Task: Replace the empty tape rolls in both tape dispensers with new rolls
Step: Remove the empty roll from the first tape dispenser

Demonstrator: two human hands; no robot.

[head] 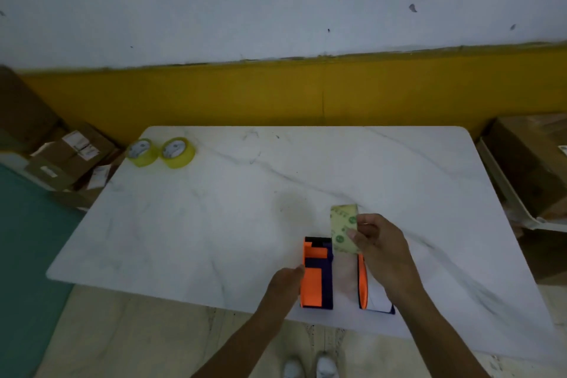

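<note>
off the tabletop's left edge, cardboard boxes point(69, 159) are stacked on the floor against the yellow wall band. two new yellow tape rolls point(161, 151) are set side by side, touching, at the far left corner of the white marbled tabletop point(214, 209); the left one sits right at the edge. a wide stretch of bare surface is left open between those rolls and the near edge, where the work is being done.

near the middle of the near edge, an orange and dark blue tape dispenser point(316, 273) is steadied from its left side by the left hand point(287, 284); its fingers are curled against the dispenser's side, though how firmly it is gripped cannot be told. just beside it to the right, a second dispenser point(368, 288) is seen at the near edge, mostly hidden under the right forearm. an empty tape core point(344, 228), pale with green print, is held above and beyond the two dispensers, pinched between the thumb and fingers point(352, 235) of the right hand point(380, 242).

to the right of the hands the tabletop is left bare up to its right edge. beyond that edge, more cardboard boxes point(527, 163) are seen on the floor. white shoes point(311, 367) are seen below the near edge.
</note>
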